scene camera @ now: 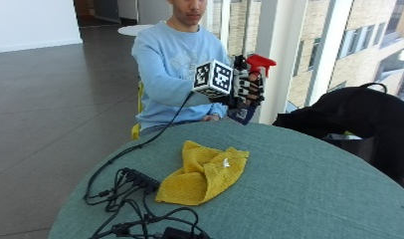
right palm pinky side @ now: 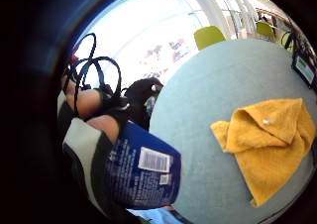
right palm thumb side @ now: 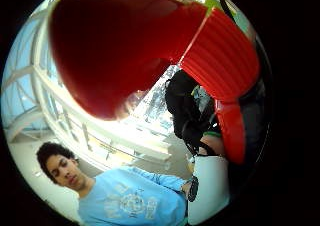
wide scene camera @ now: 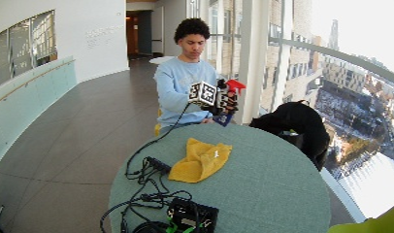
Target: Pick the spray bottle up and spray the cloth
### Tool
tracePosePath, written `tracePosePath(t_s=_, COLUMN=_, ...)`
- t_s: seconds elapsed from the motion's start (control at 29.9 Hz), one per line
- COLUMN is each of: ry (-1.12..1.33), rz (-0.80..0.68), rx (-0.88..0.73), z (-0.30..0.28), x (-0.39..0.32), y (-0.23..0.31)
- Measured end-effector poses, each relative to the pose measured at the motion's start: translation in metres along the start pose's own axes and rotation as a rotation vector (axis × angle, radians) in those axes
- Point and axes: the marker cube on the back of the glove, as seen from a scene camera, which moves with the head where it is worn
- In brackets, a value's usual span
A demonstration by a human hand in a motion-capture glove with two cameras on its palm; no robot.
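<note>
A person sits at the far side of a round grey-green table (scene camera: 308, 189). The gloved right hand (scene camera: 247, 88) grips a spray bottle (scene camera: 250, 84) and holds it up at chest height above the table's far edge. The bottle has a red trigger head (scene camera: 261, 61) and a dark blue body (right palm pinky side: 141, 169) with a white label; its red head (right palm thumb side: 150, 51) fills the thumb side palm view. A crumpled yellow cloth (scene camera: 203, 172) lies on the table in front of and below the hand, also as yellow cloth (right palm pinky side: 267, 142) and yellow cloth (wide scene camera: 200, 159).
Black cables and a power strip (scene camera: 139, 179) lie on the table left of the cloth. A black box with green connectors (wide scene camera: 192, 216) sits at the near edge. A black bag (scene camera: 351, 117) rests on a chair to the right of the table.
</note>
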Motion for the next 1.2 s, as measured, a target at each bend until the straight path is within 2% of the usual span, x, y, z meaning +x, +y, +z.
tracePosePath(t_s=0.64, ry=-0.133, rz=-0.098, rx=0.064, z=0.103, x=0.004, y=-0.03)
tracePosePath(t_s=1.2, ry=-0.13, rz=-0.095, rx=0.059, z=0.143, x=0.026, y=-0.034)
